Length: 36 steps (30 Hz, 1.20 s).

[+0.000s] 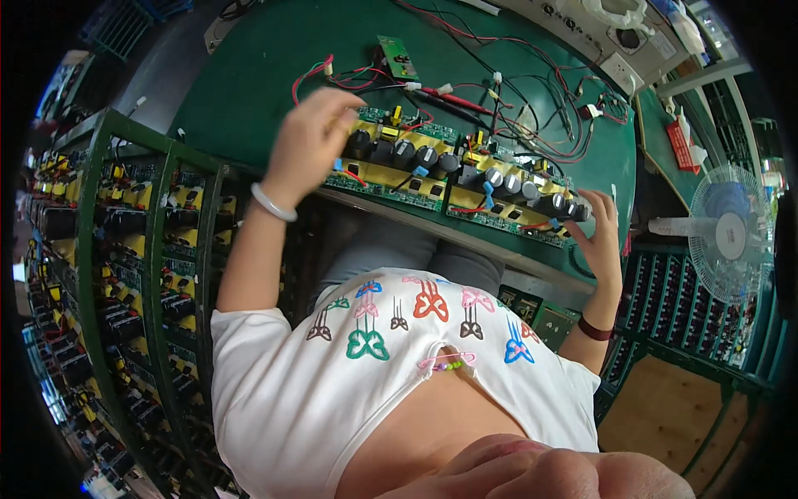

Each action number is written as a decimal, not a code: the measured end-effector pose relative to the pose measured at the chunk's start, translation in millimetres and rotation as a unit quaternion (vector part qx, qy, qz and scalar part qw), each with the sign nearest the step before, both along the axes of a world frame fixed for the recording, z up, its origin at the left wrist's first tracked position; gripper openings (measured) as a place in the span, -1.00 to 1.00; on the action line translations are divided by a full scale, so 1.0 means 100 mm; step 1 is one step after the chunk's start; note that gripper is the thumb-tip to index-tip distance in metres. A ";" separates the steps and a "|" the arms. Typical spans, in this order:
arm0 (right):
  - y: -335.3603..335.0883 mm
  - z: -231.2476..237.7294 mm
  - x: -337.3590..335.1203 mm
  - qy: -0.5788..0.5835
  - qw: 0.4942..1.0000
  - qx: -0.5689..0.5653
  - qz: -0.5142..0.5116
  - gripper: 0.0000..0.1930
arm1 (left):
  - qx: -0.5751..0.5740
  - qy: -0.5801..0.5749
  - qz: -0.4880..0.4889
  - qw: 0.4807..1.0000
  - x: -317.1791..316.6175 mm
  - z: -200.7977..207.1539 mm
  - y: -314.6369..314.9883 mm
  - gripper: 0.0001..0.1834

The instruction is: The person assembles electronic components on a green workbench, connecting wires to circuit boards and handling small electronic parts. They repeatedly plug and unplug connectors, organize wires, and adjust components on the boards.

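Observation:
Two long green circuit boards lie end to end at the near edge of the green table, a left circuit board (403, 158) and a right circuit board (515, 191). Both carry black cylindrical capacitors, yellow parts and short wires with blue ends. Slightly blurred, my left hand (312, 145) is over the left board's outer end, fingers stretched and thumb apart. Whether it touches the board is unclear. My right hand (603, 229) curves round the right board's outer end, thumb on the near side and fingers by the capacitors.
Beyond the boards lie a small green circuit board (397, 56), a red probe (465, 101) and tangled wires (540, 91). A grey instrument (615, 37) stands at the far right. Board-filled green racks (158, 224) flank my left side; a white fan (730, 235) is at right.

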State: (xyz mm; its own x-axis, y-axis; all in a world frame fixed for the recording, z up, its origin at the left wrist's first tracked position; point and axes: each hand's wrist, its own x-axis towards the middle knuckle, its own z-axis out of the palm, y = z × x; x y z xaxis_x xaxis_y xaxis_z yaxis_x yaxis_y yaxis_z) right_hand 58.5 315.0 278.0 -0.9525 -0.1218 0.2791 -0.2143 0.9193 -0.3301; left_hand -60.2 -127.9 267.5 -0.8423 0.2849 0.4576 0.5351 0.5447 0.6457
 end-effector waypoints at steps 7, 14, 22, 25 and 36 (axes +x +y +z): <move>0.19 -0.09 -0.07 -0.097 0.993 -0.029 0.060 -0.38 | -0.177 0.067 0.033 0.981 0.48 -0.35 0.88 -0.54; 0.36 -0.20 -0.18 -0.046 0.979 0.126 0.152 -0.26 | -0.225 0.070 0.113 0.965 0.49 -0.54 1.25 -0.54; 0.60 -0.39 -0.48 -0.035 0.954 0.130 0.266 -0.32 | -0.177 0.113 0.144 0.967 0.35 -0.73 1.36 -0.54; 0.59 -0.42 -0.52 -0.022 0.951 0.148 0.271 -0.44 | -0.169 0.133 0.146 0.966 0.34 -0.74 1.36 -0.54; 0.43 -0.18 -0.38 -0.102 0.967 -0.104 0.210 -0.66 | 0.060 0.068 0.091 0.992 0.44 0.12 0.60 -0.65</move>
State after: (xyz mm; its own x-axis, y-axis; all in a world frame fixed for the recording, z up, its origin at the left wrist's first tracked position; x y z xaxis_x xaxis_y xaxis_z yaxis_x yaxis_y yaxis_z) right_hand 20.3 358.4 259.7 -0.8694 -0.4703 0.1515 -0.4648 0.6745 -0.5735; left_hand -16.5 -68.2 279.2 -0.8026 0.0715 0.5922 0.5222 0.5642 0.6395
